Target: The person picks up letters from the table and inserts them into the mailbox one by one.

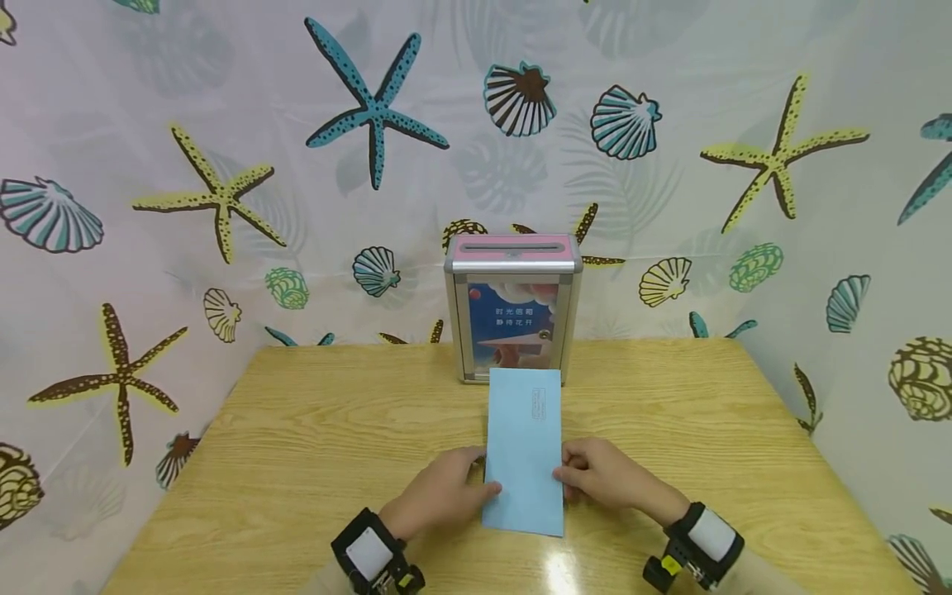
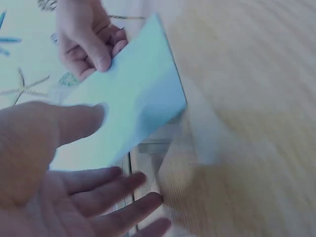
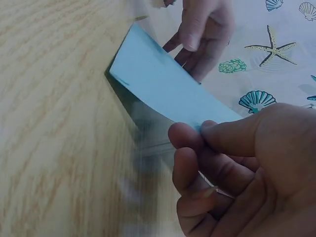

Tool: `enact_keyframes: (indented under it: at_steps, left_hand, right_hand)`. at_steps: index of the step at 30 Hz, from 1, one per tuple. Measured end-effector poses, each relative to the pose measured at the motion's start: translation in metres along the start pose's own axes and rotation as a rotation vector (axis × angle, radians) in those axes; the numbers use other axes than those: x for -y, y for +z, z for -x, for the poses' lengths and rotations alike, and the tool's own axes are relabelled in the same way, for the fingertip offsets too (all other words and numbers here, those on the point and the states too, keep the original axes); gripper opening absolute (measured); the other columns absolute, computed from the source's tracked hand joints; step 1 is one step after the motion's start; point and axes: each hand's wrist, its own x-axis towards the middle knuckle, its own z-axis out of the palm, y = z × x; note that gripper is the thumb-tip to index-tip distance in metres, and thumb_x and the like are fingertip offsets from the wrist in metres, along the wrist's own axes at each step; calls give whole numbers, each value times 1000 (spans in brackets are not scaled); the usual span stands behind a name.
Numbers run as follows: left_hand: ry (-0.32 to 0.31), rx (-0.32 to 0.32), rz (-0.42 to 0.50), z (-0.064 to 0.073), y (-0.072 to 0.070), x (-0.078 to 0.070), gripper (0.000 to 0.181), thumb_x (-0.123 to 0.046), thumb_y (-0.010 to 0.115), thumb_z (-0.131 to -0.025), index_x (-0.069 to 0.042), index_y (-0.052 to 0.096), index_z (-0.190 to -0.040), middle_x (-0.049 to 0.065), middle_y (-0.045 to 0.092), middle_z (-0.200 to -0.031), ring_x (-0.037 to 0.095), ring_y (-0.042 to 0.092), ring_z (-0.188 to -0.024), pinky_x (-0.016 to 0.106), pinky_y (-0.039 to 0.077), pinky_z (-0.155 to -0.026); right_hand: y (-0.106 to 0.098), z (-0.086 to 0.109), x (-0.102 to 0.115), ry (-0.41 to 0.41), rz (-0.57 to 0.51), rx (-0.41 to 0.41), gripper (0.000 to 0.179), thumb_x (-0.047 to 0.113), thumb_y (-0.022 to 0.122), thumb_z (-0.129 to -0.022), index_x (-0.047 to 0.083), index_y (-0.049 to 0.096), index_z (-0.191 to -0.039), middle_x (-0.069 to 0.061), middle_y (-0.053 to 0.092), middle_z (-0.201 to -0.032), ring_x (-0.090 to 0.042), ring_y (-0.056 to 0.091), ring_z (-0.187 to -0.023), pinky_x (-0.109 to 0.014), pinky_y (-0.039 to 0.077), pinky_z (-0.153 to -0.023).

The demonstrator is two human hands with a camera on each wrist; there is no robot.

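Note:
A light blue envelope (image 1: 524, 463) with a small printed box near its upper right corner is held upright lengthwise in front of me. My right hand (image 1: 598, 473) pinches its right edge between thumb and curled index finger, as the right wrist view shows with the right hand (image 3: 237, 168) close up. At the left edge is my left hand (image 1: 446, 492), its thumb overlapping the envelope's face. In the left wrist view the fingers of this left hand (image 2: 94, 197) are extended and spread below the envelope (image 2: 133, 98).
Beyond the envelope stands a silver-framed letter box (image 1: 513, 306) with a pink slotted top and a blue picture panel. It rests on a wood-grain table (image 1: 335, 413), against a white cloth (image 1: 260, 83) printed with starfish and shells.

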Motion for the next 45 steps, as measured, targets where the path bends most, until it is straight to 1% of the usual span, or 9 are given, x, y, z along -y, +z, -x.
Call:
enact_keyframes:
  at_steps: [4,7,9,12,15,22,33,39,45]
  left_hand:
    - [53,-140,191,-7,-12,3,33,-32,67,-93,-9,63,-116,4,68,-104,15,64,-86,32,56,-73]
    - [115,-217,213,-10,-19,1,15,-26,69,-92,-14,66,-100,0,68,-94,11,63,-76,28,56,-65]
    - [148,-228,224,-11,-21,-1,8,-23,69,-92,-16,66,-93,-1,68,-89,11,64,-71,28,56,-61]
    - [178,-238,298,-12,-23,-4,6,-17,68,-93,-13,65,-92,3,67,-84,16,65,-68,35,59,-59]
    - [193,-295,340,-14,-27,-9,4,-15,67,-93,-12,64,-93,4,66,-81,19,66,-66,36,59,-58]
    - [256,-415,298,-20,-49,-26,5,-13,68,-92,-13,64,-94,2,66,-85,17,66,-70,26,57,-59]
    - [378,-577,230,-30,-74,-46,5,-14,68,-92,-11,64,-92,1,64,-81,9,62,-76,29,58,-65]
    - [519,-639,149,-37,-96,-64,6,-12,68,-92,-10,63,-92,1,62,-78,9,62,-74,30,57,-63]
    - [644,-719,127,-42,-134,-98,8,-8,67,-91,-4,66,-98,7,68,-83,14,65,-76,33,59,-64]
  right_hand:
    - [-2,0,3,-32,-9,-12,21,20,59,-99,7,57,-82,-10,68,-68,-6,49,-50,-19,37,-47]
    - [-4,0,7,-50,24,-29,21,23,59,-99,10,58,-82,-8,67,-71,-8,52,-55,-20,39,-50]
    - [-5,0,9,-64,56,-51,21,25,60,-98,13,59,-81,-6,66,-74,-9,53,-59,-22,42,-51]
    - [-6,1,10,-84,75,-65,18,26,62,-97,14,60,-83,-5,66,-78,-11,56,-65,-25,47,-55]
    - [-7,1,11,-99,59,-44,17,25,63,-96,13,62,-84,-6,67,-79,-12,59,-66,-26,49,-56]
    - [-12,-6,12,-132,51,-52,20,23,61,-98,11,66,-82,-9,68,-75,-7,55,-60,-25,47,-52]
    - [-17,-14,17,-164,132,-309,13,28,62,-97,22,69,-88,4,68,-79,-11,61,-68,-28,53,-57]
    - [-29,-21,30,-196,158,-487,11,30,63,-96,27,71,-89,7,66,-76,-12,60,-64,-28,50,-51]
    - [-54,-44,55,-407,232,-782,6,15,71,-90,12,76,-90,0,71,-83,-9,62,-68,-31,55,-54]
